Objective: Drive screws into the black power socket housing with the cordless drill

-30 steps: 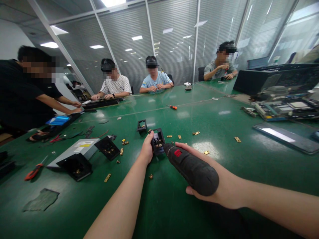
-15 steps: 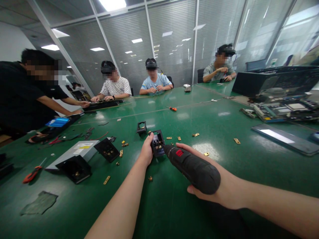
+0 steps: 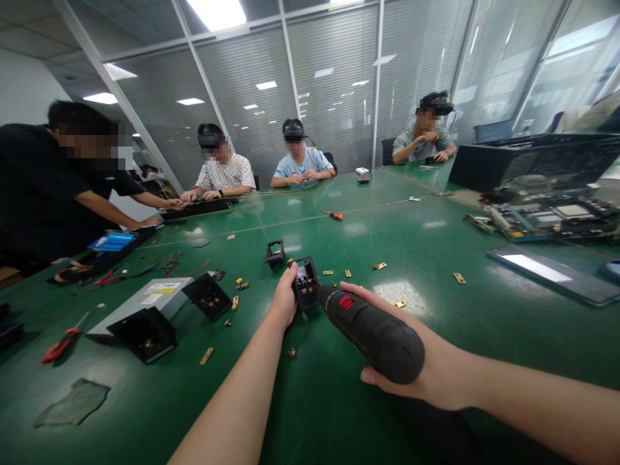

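My left hand [image 3: 285,294] grips a black plastic socket housing [image 3: 306,282] by its left side; brass terminals and screws show inside its frame. In my right hand [image 3: 382,336] is a black cordless screwdriver [image 3: 372,332] with a red switch on top. Its nose points at the right side of the housing, and the tip of the bit is hidden. A similar small black frame [image 3: 275,252] stands just behind my left hand. Two more black housings, one upright-tilted [image 3: 207,297] and one nearer [image 3: 145,334], are to the left. Brass strips [image 3: 207,356] and small screws [image 3: 292,353] lie around.
An orange-handled screwdriver [image 3: 61,345] and a grey metal box [image 3: 130,303] are on the left. On the right lie a phone-like dark slab [image 3: 513,265], circuit boards [image 3: 547,223] and a black case [image 3: 494,165]. Several people work around the green table [image 3: 416,226].
Both hands keep hold of the housing and the cordless screwdriver, almost in place. The view has tilted slightly, shifting the scene a little.
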`<state>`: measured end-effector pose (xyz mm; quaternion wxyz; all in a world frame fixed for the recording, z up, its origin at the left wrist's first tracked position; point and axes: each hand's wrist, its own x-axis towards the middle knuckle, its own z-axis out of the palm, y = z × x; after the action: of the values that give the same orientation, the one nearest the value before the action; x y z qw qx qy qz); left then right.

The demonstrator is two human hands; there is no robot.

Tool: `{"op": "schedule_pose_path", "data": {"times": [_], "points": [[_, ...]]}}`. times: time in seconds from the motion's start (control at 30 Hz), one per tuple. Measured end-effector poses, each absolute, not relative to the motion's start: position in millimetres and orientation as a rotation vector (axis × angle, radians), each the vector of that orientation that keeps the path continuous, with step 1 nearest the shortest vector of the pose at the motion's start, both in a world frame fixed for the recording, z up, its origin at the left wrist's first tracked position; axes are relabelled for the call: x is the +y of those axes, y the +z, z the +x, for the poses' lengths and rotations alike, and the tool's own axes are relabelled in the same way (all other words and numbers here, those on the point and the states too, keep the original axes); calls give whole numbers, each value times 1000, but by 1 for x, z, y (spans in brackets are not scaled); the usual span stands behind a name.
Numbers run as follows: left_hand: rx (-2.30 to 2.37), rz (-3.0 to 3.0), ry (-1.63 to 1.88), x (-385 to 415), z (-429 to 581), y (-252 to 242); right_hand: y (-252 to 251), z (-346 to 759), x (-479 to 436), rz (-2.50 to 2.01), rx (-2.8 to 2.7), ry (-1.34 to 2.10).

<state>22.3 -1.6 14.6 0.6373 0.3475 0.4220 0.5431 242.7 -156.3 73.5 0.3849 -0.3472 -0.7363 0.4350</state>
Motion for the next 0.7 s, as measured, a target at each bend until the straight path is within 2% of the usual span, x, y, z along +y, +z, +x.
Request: {"op": "schedule_pose_path", "data": {"times": [0.7], "points": [[956, 794, 1249, -1, 23, 14, 73, 244, -157, -890, -1809, 1153]]}}
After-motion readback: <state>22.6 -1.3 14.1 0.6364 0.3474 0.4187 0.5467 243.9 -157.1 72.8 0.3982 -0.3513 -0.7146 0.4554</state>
